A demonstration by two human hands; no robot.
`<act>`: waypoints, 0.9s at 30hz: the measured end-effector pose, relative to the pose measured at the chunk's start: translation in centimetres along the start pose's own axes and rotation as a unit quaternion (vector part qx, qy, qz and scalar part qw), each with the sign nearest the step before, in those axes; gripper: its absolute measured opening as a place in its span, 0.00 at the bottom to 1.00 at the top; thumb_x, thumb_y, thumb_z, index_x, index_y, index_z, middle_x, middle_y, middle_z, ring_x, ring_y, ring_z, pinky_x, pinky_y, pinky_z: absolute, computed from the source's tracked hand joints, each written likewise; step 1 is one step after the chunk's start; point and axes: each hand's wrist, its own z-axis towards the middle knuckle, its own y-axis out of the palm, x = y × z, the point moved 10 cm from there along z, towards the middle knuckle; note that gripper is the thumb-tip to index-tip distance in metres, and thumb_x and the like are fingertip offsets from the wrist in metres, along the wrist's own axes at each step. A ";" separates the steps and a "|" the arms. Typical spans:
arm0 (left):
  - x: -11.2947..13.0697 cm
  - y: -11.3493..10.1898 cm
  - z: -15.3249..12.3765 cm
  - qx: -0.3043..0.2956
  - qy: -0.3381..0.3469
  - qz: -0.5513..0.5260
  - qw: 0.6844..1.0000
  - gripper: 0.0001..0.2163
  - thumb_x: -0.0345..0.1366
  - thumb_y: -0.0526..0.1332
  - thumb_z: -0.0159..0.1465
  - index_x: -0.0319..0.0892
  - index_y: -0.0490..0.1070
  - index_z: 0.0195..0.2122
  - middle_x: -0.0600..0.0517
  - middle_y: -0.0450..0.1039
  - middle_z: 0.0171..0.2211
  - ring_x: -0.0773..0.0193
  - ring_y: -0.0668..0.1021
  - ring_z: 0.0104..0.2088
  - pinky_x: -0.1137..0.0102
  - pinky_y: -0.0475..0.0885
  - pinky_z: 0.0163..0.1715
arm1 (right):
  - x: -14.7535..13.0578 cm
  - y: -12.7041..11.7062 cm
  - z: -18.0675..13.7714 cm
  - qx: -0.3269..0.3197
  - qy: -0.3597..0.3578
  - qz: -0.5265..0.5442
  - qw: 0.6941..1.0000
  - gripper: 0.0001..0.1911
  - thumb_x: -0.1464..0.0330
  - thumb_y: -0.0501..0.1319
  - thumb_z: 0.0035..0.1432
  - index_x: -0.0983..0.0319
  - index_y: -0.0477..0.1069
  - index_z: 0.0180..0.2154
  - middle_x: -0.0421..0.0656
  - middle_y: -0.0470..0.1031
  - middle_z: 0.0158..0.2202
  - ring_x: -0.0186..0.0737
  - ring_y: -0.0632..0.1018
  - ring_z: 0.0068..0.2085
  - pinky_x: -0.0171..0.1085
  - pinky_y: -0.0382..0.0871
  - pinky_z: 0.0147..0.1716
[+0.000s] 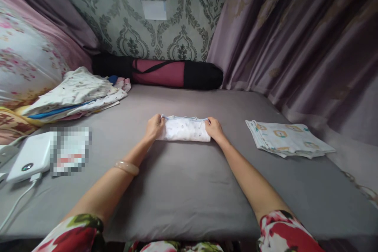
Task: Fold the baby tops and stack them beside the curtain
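A small white printed cloth (184, 129), folded into a narrow band, lies on the grey bed sheet (183, 189) in the middle. My left hand (154, 126) pinches its left end, fingers closed on the fabric. My right hand (214, 129) grips its right end the same way. Both arms reach straight forward, and a pale bangle (126, 167) sits on my left wrist.
A folded stack of patterned cloths (288, 138) lies to the right. Loose clothes (73, 94) pile up at the back left beside a floral pillow (23, 67). A white power bank (29, 156) with a cable lies at the left. A black-and-maroon roll bag (165, 73) lines the wall; curtains hang on the right.
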 end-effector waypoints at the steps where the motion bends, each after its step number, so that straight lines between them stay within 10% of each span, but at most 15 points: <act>1: 0.0 0.1 -0.2 0.004 0.000 0.018 1.000 0.11 0.38 0.49 0.68 0.41 0.69 0.36 0.43 0.76 0.38 0.58 0.76 0.39 0.70 0.65 0.36 | 0.0 0.0 0.0 -0.005 0.008 -0.010 1.000 0.17 0.69 0.50 0.66 0.65 0.73 0.49 0.52 0.78 0.47 0.45 0.78 0.49 0.36 0.68 0.46; 19: 0.8 0.2 -0.9 -0.062 -0.010 0.191 0.980 0.19 0.43 0.41 0.71 0.38 0.66 0.48 0.36 0.77 0.39 0.46 0.80 0.41 0.60 0.70 0.38 | -1.6 0.9 -0.9 -0.026 0.043 -0.128 0.990 0.17 0.66 0.44 0.70 0.67 0.65 0.51 0.60 0.76 0.46 0.53 0.77 0.50 0.46 0.66 0.48; 27: -2.0 -0.7 -0.1 -0.083 -0.122 0.067 0.987 0.21 0.50 0.48 0.67 0.40 0.73 0.41 0.38 0.78 0.42 0.48 0.79 0.45 0.64 0.70 0.38 | 2.1 0.4 0.4 -0.059 0.144 0.153 0.976 0.15 0.63 0.49 0.69 0.65 0.70 0.44 0.56 0.78 0.43 0.48 0.79 0.46 0.43 0.71 0.45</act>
